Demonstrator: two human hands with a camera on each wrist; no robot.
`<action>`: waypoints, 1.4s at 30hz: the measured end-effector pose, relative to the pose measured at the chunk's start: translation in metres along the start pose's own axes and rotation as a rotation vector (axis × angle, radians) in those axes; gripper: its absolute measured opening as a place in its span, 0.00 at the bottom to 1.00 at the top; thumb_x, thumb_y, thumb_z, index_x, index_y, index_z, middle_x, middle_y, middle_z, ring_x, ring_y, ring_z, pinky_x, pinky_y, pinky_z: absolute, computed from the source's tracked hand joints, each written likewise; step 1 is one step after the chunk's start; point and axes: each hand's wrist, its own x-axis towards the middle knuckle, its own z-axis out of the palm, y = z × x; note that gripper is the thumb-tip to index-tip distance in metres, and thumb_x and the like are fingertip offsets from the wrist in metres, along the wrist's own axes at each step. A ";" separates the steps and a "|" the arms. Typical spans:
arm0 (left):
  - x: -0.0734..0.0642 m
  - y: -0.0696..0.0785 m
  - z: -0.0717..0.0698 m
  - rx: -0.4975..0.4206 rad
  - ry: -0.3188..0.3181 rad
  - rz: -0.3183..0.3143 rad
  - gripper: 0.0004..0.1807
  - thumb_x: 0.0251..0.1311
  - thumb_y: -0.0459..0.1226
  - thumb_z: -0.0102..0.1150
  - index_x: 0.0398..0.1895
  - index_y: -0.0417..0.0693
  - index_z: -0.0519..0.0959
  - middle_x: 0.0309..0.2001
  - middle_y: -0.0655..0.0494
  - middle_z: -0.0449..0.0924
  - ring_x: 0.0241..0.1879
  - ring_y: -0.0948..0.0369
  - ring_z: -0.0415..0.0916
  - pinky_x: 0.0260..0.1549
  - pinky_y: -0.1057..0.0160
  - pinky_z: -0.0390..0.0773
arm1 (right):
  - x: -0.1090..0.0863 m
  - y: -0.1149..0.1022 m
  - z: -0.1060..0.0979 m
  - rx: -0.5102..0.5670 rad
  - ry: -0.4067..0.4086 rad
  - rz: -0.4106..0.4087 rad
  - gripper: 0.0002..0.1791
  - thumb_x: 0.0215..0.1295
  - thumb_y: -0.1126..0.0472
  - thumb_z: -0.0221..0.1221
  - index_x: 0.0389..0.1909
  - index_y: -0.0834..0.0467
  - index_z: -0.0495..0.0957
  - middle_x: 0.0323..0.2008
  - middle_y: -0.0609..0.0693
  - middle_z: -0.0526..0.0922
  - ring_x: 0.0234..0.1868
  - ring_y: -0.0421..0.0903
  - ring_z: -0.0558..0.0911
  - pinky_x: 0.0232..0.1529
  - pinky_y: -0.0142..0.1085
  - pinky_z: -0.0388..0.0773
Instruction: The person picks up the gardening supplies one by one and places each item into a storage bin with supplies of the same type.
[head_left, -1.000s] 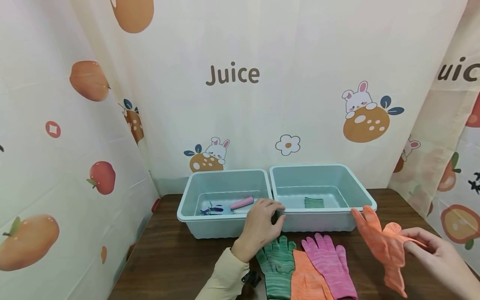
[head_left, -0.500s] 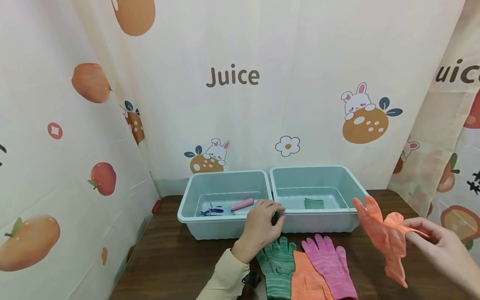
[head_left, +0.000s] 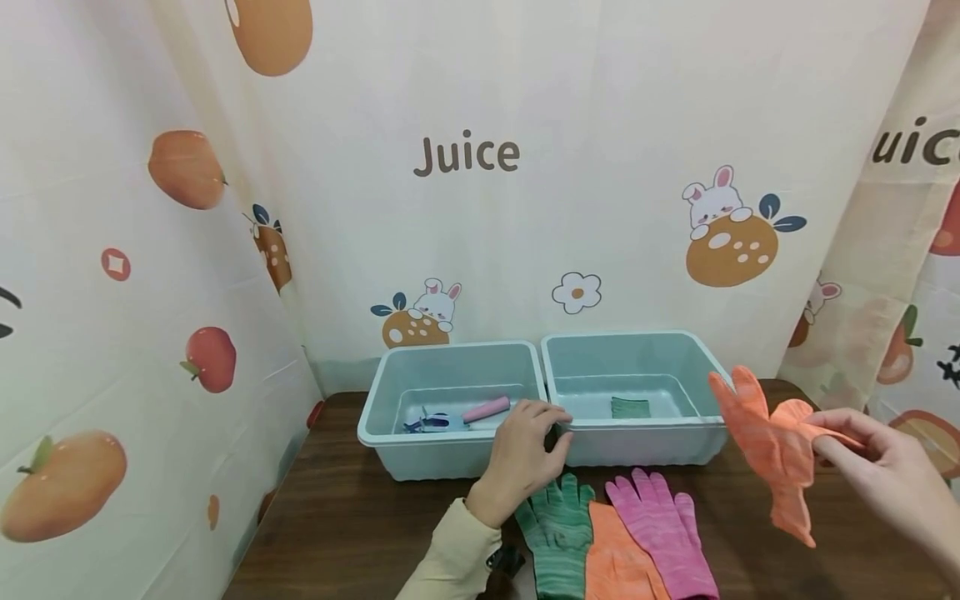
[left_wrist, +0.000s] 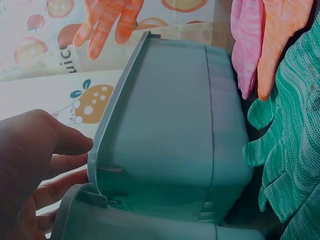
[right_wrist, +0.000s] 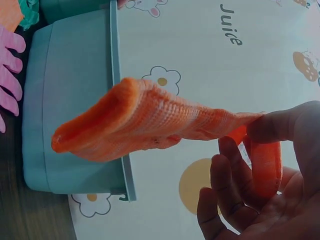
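My right hand (head_left: 892,479) pinches an orange knit glove (head_left: 776,450) by one part between thumb and fingers. The glove hangs beside the right bin (head_left: 645,447), its open cuff facing the camera in the right wrist view. My left hand (head_left: 521,458) rests over the adjoining rims of the left bin (head_left: 442,460) and the right bin, thumb at the rim and fingers loosely bent. Below it on the table lie a green glove (head_left: 558,533), another orange glove (head_left: 618,558) and a pink glove (head_left: 663,533), partly overlapping.
In the left bin are a pink roll-like thing (head_left: 486,409) and a small blue-and-purple item (head_left: 435,423). A green ribbed piece of fabric (head_left: 630,407) lies in the right bin. Behind the dark wooden table (head_left: 322,517) hangs a printed curtain (head_left: 465,225).
My right hand has raised the orange glove a little, so its fingers now stand higher beside the right bin. The left hand stays on the rims.
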 end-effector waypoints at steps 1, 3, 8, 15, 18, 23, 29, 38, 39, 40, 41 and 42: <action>0.000 0.000 0.000 0.003 0.001 0.001 0.09 0.69 0.43 0.71 0.50 0.55 0.90 0.51 0.60 0.89 0.53 0.59 0.83 0.52 0.59 0.85 | 0.002 -0.001 0.000 -0.003 0.005 -0.007 0.14 0.78 0.65 0.60 0.44 0.40 0.85 0.34 0.18 0.84 0.34 0.20 0.80 0.31 0.19 0.73; 0.000 -0.001 0.000 0.002 0.000 0.003 0.10 0.69 0.43 0.70 0.50 0.55 0.90 0.51 0.60 0.89 0.53 0.59 0.83 0.52 0.59 0.85 | 0.006 -0.004 -0.001 0.018 0.002 -0.020 0.14 0.77 0.66 0.60 0.45 0.42 0.85 0.35 0.19 0.85 0.34 0.21 0.81 0.31 0.19 0.73; 0.000 0.000 0.000 0.005 0.001 0.009 0.10 0.69 0.42 0.70 0.50 0.55 0.90 0.51 0.60 0.89 0.53 0.59 0.83 0.52 0.59 0.85 | 0.014 -0.011 -0.001 0.014 0.007 -0.031 0.12 0.76 0.65 0.61 0.45 0.43 0.86 0.35 0.19 0.85 0.35 0.20 0.81 0.33 0.17 0.73; 0.000 0.002 -0.001 0.011 -0.002 0.009 0.10 0.69 0.43 0.70 0.50 0.56 0.90 0.51 0.60 0.89 0.54 0.59 0.83 0.53 0.59 0.85 | 0.024 -0.022 0.003 -0.057 0.017 -0.010 0.06 0.77 0.60 0.63 0.45 0.44 0.85 0.34 0.17 0.83 0.34 0.20 0.79 0.32 0.19 0.73; 0.000 0.003 -0.001 0.015 -0.004 0.008 0.10 0.69 0.43 0.70 0.51 0.56 0.90 0.52 0.60 0.89 0.55 0.59 0.83 0.53 0.60 0.85 | 0.028 -0.024 0.004 -0.057 0.027 0.001 0.08 0.77 0.59 0.62 0.43 0.40 0.84 0.33 0.16 0.82 0.34 0.19 0.78 0.31 0.19 0.73; -0.001 0.002 -0.002 0.023 -0.010 0.002 0.10 0.70 0.44 0.70 0.51 0.56 0.90 0.52 0.60 0.89 0.55 0.59 0.82 0.53 0.60 0.85 | 0.033 -0.025 0.004 0.015 0.033 -0.014 0.12 0.77 0.62 0.62 0.43 0.37 0.84 0.35 0.15 0.82 0.34 0.19 0.79 0.31 0.18 0.73; -0.001 0.002 -0.003 0.019 -0.013 0.000 0.10 0.70 0.44 0.69 0.51 0.56 0.90 0.52 0.60 0.89 0.55 0.59 0.82 0.53 0.60 0.85 | 0.043 -0.033 0.004 0.061 0.029 -0.014 0.13 0.78 0.62 0.61 0.44 0.36 0.84 0.35 0.14 0.82 0.34 0.20 0.80 0.32 0.18 0.73; 0.000 0.001 -0.001 0.018 -0.011 -0.001 0.11 0.70 0.44 0.69 0.51 0.55 0.90 0.52 0.61 0.89 0.55 0.59 0.82 0.53 0.60 0.85 | 0.063 -0.046 0.003 0.041 0.027 0.001 0.11 0.79 0.58 0.60 0.46 0.33 0.79 0.34 0.14 0.81 0.33 0.22 0.80 0.33 0.17 0.74; 0.000 0.001 -0.001 0.019 -0.011 -0.002 0.11 0.70 0.44 0.69 0.51 0.55 0.90 0.52 0.61 0.89 0.55 0.59 0.82 0.53 0.60 0.85 | 0.066 -0.047 0.004 0.044 0.023 -0.001 0.12 0.79 0.58 0.60 0.45 0.33 0.79 0.34 0.15 0.81 0.33 0.22 0.80 0.33 0.16 0.74; 0.000 0.001 -0.001 0.019 -0.009 -0.002 0.10 0.70 0.44 0.69 0.51 0.55 0.90 0.52 0.61 0.89 0.55 0.59 0.82 0.53 0.60 0.85 | 0.068 -0.049 0.004 0.043 0.019 -0.002 0.12 0.79 0.58 0.60 0.45 0.32 0.79 0.34 0.15 0.80 0.33 0.22 0.80 0.33 0.17 0.74; -0.001 0.000 -0.001 0.021 -0.007 -0.002 0.10 0.70 0.44 0.70 0.51 0.55 0.90 0.52 0.61 0.89 0.55 0.59 0.82 0.53 0.60 0.85 | 0.071 -0.050 0.005 0.050 0.014 -0.006 0.11 0.79 0.58 0.59 0.45 0.33 0.79 0.34 0.15 0.81 0.33 0.22 0.80 0.33 0.17 0.75; -0.001 0.000 -0.001 0.020 -0.006 -0.002 0.10 0.70 0.44 0.70 0.51 0.56 0.90 0.52 0.61 0.89 0.55 0.59 0.82 0.53 0.60 0.85 | 0.074 -0.052 0.005 0.058 0.010 -0.002 0.11 0.80 0.57 0.59 0.45 0.33 0.78 0.34 0.15 0.81 0.33 0.23 0.80 0.33 0.17 0.75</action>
